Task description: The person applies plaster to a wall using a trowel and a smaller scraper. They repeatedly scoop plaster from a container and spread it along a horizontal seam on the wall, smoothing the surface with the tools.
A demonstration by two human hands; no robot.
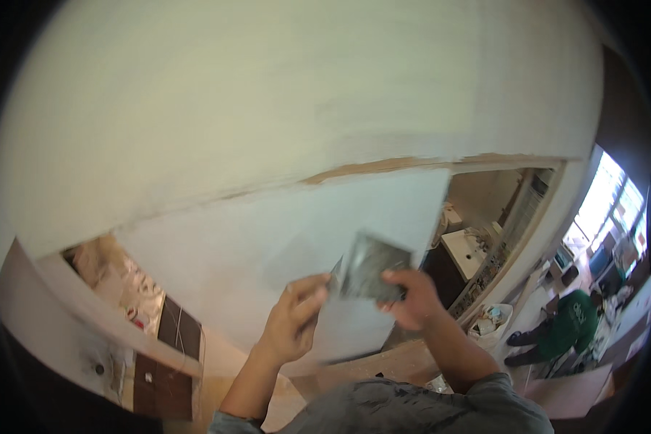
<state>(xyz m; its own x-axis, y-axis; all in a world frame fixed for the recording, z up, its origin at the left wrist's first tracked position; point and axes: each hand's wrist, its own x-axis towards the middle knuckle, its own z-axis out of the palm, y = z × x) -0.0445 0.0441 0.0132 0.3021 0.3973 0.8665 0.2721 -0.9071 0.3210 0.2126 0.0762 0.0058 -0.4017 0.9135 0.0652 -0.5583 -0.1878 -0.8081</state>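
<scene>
My right hand (412,296) is closed on a flat grey metal putty blade (372,264), its thumb lying on the near side. The blade is slightly blurred. My left hand (295,318) is closed, with the fingers bent round a thin dark scraper (335,273) that shows mostly edge-on. The two tools meet or overlap in the picture; whether they touch I cannot tell. Behind them stands a white wall (267,224), its upper part cream-toned. A rough brown strip (369,169) runs along the seam between the two parts.
Right of the wall, an opening shows a white sink (466,253). A white bag or bucket (490,320) stands below. Farther right, a person in a green shirt (575,322) bends over near clutter and a bright window (604,195). Dark brown boards (172,336) sit lower left.
</scene>
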